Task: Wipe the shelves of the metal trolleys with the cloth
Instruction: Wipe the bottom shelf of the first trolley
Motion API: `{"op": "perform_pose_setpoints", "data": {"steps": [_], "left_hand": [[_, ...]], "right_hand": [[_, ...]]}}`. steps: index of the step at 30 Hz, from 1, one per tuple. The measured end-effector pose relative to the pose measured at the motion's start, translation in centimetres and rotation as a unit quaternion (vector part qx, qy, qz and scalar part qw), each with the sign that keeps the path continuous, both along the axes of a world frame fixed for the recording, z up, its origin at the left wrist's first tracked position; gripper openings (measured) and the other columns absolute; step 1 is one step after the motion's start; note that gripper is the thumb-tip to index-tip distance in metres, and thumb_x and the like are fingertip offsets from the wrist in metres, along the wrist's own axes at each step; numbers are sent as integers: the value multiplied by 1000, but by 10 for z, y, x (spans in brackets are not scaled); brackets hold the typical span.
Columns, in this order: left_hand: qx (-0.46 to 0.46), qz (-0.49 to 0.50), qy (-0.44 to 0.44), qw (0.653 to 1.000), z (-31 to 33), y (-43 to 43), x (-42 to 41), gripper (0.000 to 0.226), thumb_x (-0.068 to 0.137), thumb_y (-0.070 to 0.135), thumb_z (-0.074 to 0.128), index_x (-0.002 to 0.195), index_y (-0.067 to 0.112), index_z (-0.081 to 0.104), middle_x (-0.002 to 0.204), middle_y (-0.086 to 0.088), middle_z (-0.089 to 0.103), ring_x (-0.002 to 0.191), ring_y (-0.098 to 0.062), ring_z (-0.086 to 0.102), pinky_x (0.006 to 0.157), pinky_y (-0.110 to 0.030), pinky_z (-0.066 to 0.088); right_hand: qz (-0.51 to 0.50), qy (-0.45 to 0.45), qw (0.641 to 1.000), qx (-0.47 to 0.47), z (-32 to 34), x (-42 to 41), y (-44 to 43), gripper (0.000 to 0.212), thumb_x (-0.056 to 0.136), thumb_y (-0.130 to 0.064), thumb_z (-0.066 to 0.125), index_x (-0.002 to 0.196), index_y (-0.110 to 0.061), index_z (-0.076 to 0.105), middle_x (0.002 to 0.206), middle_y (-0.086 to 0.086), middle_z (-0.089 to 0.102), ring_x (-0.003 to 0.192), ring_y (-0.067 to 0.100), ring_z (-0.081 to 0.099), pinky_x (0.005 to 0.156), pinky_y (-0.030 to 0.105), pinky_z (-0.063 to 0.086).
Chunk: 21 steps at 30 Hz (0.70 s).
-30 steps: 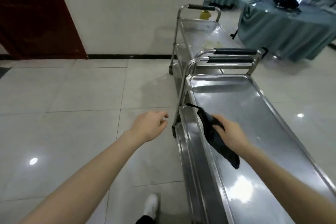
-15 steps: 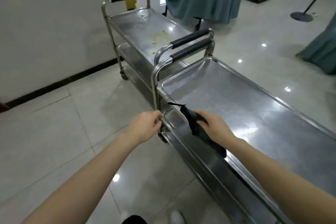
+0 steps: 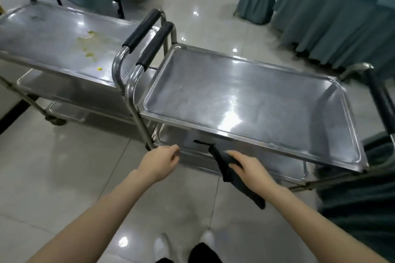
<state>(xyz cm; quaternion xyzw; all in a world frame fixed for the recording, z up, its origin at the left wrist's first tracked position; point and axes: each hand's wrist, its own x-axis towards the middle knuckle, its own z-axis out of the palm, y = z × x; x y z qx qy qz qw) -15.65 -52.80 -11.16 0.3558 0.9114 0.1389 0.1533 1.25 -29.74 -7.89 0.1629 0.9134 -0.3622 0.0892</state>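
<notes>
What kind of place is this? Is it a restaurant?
Probably a banquet hall or restaurant dining room. The tables are draped to the floor in teal cloth, a chair wears a matching cover, and the steel serving trolleys carry food scraps.

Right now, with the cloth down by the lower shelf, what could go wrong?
The right hand holds the dark grey cloth just below the near steel trolley's top shelf rim; knuckles may knock it. The cloth's loose tail hangs off the hand and might snag. Yellow food scraps on the far steel trolley's top shelf could smear if wiped.
</notes>
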Motion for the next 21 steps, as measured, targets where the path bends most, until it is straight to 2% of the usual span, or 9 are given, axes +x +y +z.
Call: {"op": "perform_pose_setpoints", "data": {"steps": [2, 4, 6, 11, 13, 16, 18, 19, 21], "left_hand": [[-23, -14, -15, 1000, -16, -3, 0, 23, 95, 32, 44, 113, 23, 56, 115, 0, 65, 104, -26, 59, 75, -34, 45], [-32, -14, -27, 999, -35, -8, 1, 25, 96, 31, 43, 115, 23, 56, 117, 1, 65, 105, -25, 59, 75, -32, 44], [-41, -2, -35, 999, -53, -13, 2, 26, 96, 32, 42, 117, 24, 56, 115, 2, 65, 103, -25, 60, 74, -32, 44], [-68, -4, -55, 996, -110, -9, -4, 27, 97, 35, 41, 120, 28, 54, 113, 3, 65, 100, -25, 61, 76, -34, 49], [-61, -6, -53, 997, -145, 0, -12, 28, 97, 35, 41, 121, 27, 53, 116, 4, 63, 103, -23, 60, 77, -33, 48], [-77, -24, -48, 996, -219, 16, -30, 32, 97, 34, 42, 126, 27, 52, 125, 3, 58, 112, -21, 55, 81, -30, 43], [-87, -34, -48, 995, -279, 24, -45, 33, 97, 34, 43, 129, 27, 51, 131, 2, 54, 117, -20, 53, 86, -27, 42], [-89, -42, -51, 994, -313, 27, -53, 33, 97, 33, 43, 128, 26, 51, 132, 2, 53, 119, -20, 52, 89, -27, 43], [-83, -68, -47, 993, -387, 29, -68, 30, 96, 31, 43, 124, 24, 52, 129, 1, 52, 118, -22, 51, 90, -31, 46]], "right_hand": [[-17, -28, 999, -18, -18, 11, -10, 35, 85, -59, 37, 115, -48, 51, 106, -15, 69, 98, 12, 63, 87, 37, 51], [-18, -65, 998, -13, -45, 19, -14, 28, 92, -45, 44, 118, -43, 55, 111, -10, 68, 103, 17, 62, 88, 39, 49], [-10, -101, 995, 6, -73, 24, -16, 32, 98, -28, 49, 128, -34, 54, 121, -7, 65, 111, 19, 59, 90, 37, 47], [-3, -141, 990, -5, -135, 22, -14, 31, 99, -26, 46, 126, -38, 54, 115, -10, 65, 106, 17, 59, 87, 36, 48], [3, -146, 989, -8, -171, 14, -10, 33, 98, -24, 46, 128, -37, 54, 116, -10, 65, 105, 17, 59, 83, 31, 46], [1, -140, 990, -27, -241, -4, -7, 30, 97, -15, 48, 123, -26, 59, 110, -5, 65, 94, 16, 58, 66, 8, 35], [4, -150, 988, -21, -296, -15, -3, 23, 96, -26, 46, 112, -24, 61, 103, -1, 65, 86, 18, 58, 61, 10, 34], [5, -164, 986, -16, -328, -20, 0, 24, 93, -34, 43, 108, -25, 60, 100, 0, 65, 86, 21, 60, 62, 17, 36], [4, -173, 985, 0, -397, -30, 9, 31, 95, -33, 41, 118, -26, 60, 109, -2, 66, 99, 22, 62, 73, 27, 42]]}}
